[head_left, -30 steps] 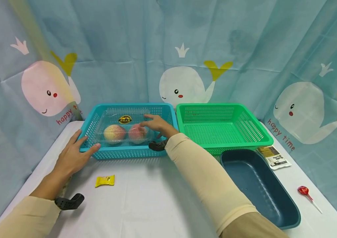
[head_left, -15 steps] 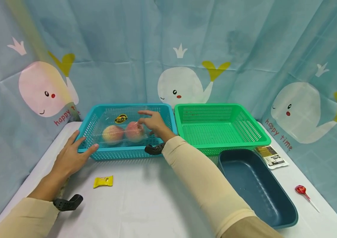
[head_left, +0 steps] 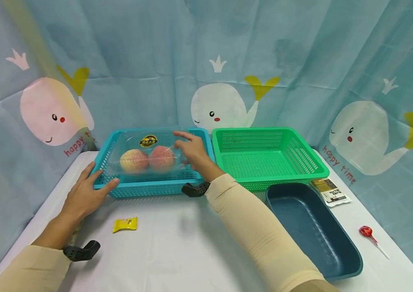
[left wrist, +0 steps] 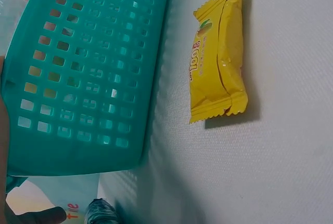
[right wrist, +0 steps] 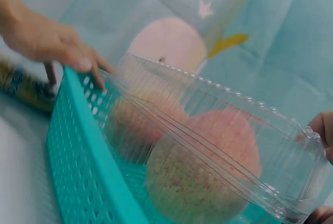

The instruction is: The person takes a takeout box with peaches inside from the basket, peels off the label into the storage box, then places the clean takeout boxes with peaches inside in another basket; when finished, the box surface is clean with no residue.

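My right hand [head_left: 191, 152] has its grip on the right end of the clear fruit box [head_left: 148, 156], two peaches inside, held tilted just above the blue basket [head_left: 151, 187]. My left hand [head_left: 82, 194] rests released, fingers straight, against that basket's left corner. A yellow candy [head_left: 125, 224] lies on the white surface [head_left: 177, 243] just in front of the basket.

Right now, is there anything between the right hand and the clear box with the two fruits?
No, nothing visible. The right hand already grips the clear box at its right end, tilted above the blue basket. The left hand rests on that basket's left corner, beside the box.
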Demonstrator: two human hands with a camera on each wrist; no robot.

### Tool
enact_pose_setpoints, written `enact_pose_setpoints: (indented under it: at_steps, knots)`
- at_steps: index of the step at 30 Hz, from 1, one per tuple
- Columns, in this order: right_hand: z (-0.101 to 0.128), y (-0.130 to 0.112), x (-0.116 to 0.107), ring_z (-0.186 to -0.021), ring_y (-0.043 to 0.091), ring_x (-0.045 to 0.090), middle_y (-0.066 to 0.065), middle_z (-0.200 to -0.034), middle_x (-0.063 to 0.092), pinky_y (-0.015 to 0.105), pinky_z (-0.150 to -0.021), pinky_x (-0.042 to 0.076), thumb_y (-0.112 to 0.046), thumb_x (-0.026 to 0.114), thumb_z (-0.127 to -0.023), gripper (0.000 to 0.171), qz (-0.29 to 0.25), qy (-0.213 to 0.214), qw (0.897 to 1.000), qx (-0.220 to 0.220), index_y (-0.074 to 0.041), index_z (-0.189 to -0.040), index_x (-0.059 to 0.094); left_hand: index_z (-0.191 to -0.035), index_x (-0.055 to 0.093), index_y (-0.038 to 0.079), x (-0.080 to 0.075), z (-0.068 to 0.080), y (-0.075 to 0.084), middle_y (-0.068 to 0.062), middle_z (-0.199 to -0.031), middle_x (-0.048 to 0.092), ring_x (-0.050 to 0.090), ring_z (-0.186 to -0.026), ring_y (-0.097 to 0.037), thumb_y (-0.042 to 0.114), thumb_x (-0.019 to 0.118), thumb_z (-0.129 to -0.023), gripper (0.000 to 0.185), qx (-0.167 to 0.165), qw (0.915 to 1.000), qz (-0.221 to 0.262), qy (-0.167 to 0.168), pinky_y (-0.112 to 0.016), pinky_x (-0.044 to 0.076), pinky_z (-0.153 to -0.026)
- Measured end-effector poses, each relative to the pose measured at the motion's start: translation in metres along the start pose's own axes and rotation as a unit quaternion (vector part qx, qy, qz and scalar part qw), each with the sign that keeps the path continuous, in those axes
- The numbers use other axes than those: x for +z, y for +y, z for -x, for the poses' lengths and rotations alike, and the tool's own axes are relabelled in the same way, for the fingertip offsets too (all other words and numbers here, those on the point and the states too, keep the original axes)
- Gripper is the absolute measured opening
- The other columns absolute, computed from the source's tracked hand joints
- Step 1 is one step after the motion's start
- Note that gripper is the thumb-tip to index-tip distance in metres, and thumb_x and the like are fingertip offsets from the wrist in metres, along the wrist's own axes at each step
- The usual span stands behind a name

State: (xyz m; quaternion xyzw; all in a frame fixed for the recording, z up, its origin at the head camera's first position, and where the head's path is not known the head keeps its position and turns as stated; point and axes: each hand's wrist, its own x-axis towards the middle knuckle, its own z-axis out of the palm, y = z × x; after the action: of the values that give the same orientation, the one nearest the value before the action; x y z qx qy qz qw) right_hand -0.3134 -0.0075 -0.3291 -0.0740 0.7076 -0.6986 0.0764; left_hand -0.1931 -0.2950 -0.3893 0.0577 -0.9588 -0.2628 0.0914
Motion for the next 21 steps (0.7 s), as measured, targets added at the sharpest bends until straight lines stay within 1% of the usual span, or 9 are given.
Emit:
enact_pose_setpoints:
  at_steps: [2,3,4,7,12,15,17,19,21]
  knots:
    - [0.004,-0.005,-0.003,-0.045,0.014,0.022,-0.005,-0.138,0.047,0.044,-0.06,0.052,-0.006,0.062,-0.086,0.043,-0.014,-0.001,1.0,0.001,-0.027,-0.123,0.068,-0.147,0.026,-0.007,0.0,0.0,-0.001,-0.018,-0.159,-0.004,0.012,-0.133,-0.058,0.064,0.045,-0.092,0.092,-0.001,1.0,0.0,0.0,-0.078,0.02,-0.092]
    - [0.006,-0.007,-0.004,-0.045,0.014,0.023,-0.004,-0.138,0.048,0.046,-0.063,0.053,-0.007,0.061,-0.086,0.042,-0.019,-0.001,1.0,0.002,-0.027,-0.123,0.068,-0.147,0.026,-0.007,0.001,0.0,-0.001,-0.018,-0.159,-0.004,0.012,-0.133,-0.058,0.063,0.045,-0.092,0.092,-0.002,1.0,0.001,0.0,-0.078,0.02,-0.092]
    - [0.008,-0.009,-0.006,-0.046,0.014,0.024,-0.003,-0.137,0.049,0.049,-0.064,0.053,-0.006,0.061,-0.086,0.042,-0.027,-0.001,1.0,0.003,-0.027,-0.122,0.068,-0.147,0.026,-0.007,0.001,0.0,-0.001,-0.018,-0.159,-0.004,0.012,-0.133,-0.058,0.064,0.045,-0.092,0.092,-0.003,1.0,0.002,0.0,-0.078,0.02,-0.092]
    - [0.015,-0.013,-0.012,-0.048,0.015,0.028,0.002,-0.129,0.054,0.051,-0.066,0.054,-0.006,0.061,-0.086,0.041,-0.045,0.006,0.999,0.008,-0.026,-0.121,0.069,-0.146,0.026,-0.008,0.002,0.0,-0.002,-0.018,-0.159,-0.004,0.011,-0.134,-0.058,0.064,0.046,-0.092,0.092,-0.002,1.0,0.004,0.001,-0.078,0.02,-0.092]
    - [0.027,-0.019,-0.025,-0.05,0.016,0.031,0.007,-0.114,0.058,0.047,-0.058,0.053,-0.005,0.061,-0.086,0.04,-0.06,0.022,0.998,0.01,-0.025,-0.119,0.07,-0.146,0.027,-0.009,0.003,0.0,-0.001,-0.019,-0.159,-0.004,0.012,-0.134,-0.057,0.064,0.046,-0.092,0.092,-0.001,1.0,-0.001,0.001,-0.078,0.02,-0.092]
    - [0.036,-0.025,-0.032,-0.049,0.015,0.03,0.01,-0.11,0.058,0.04,-0.048,0.048,-0.003,0.06,-0.085,0.041,-0.066,0.029,0.997,0.008,-0.023,-0.118,0.071,-0.146,0.027,-0.009,0.002,-0.001,-0.002,-0.019,-0.158,-0.005,0.012,-0.133,-0.058,0.064,0.046,-0.092,0.092,-0.001,1.0,-0.006,0.002,-0.078,0.021,-0.092]
    - [0.043,-0.029,-0.037,-0.05,0.015,0.029,0.008,-0.113,0.058,0.036,-0.044,0.043,-0.002,0.059,-0.085,0.041,-0.067,0.034,0.997,0.005,-0.024,-0.117,0.072,-0.146,0.027,-0.009,0.002,-0.002,-0.002,-0.019,-0.158,-0.005,0.012,-0.133,-0.058,0.064,0.046,-0.092,0.092,0.0,1.0,-0.008,0.002,-0.078,0.021,-0.092]
    - [0.051,-0.032,-0.042,-0.052,0.016,0.03,0.005,-0.119,0.056,0.033,-0.042,0.039,-0.001,0.057,-0.085,0.041,-0.068,0.04,0.997,0.006,-0.025,-0.115,0.072,-0.146,0.027,-0.009,0.002,-0.002,-0.002,-0.019,-0.158,-0.005,0.012,-0.133,-0.058,0.064,0.045,-0.092,0.092,-0.001,1.0,-0.009,0.001,-0.078,0.021,-0.091]
    - [0.061,-0.034,-0.048,-0.058,0.017,0.034,0.001,-0.126,0.051,0.034,-0.044,0.042,-0.001,0.056,-0.085,0.042,-0.07,0.044,0.997,0.01,-0.026,-0.114,0.072,-0.146,0.027,-0.009,0.003,-0.003,-0.003,-0.019,-0.158,-0.005,0.011,-0.133,-0.058,0.064,0.045,-0.092,0.092,-0.002,1.0,-0.009,0.0,-0.078,0.022,-0.091]
